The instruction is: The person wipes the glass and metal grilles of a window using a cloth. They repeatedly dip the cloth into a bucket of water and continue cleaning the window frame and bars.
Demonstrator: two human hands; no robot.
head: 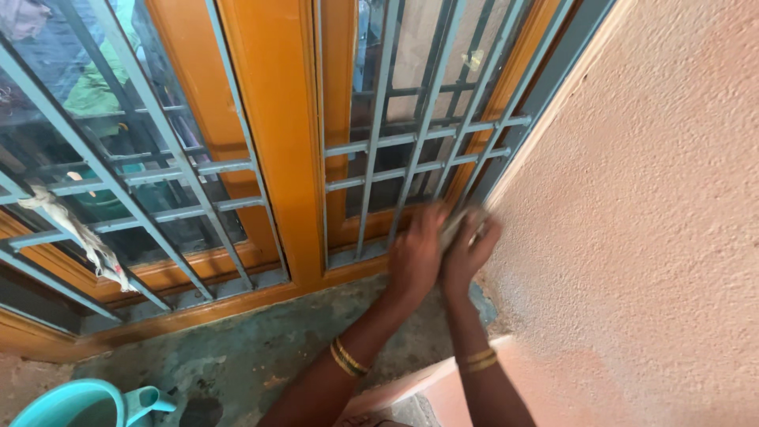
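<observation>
Down at the window's lower right corner, left hand (413,255) and right hand (468,251) press together on a blurred pale cloth (452,228), while the turquoise bucket (67,403), cut off, hides its contents.

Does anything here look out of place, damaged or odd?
Yes. A dirty, twisted rag is knotted to the left window grille, dangling loose. The sill below looks stained and worn. Both hands, left hand and right hand, press a cloth into the frame's lower corner.

Both arms reach forward side by side, bangles at each wrist; the left hand (414,255) and right hand (468,251) press together, fingers curled.
</observation>
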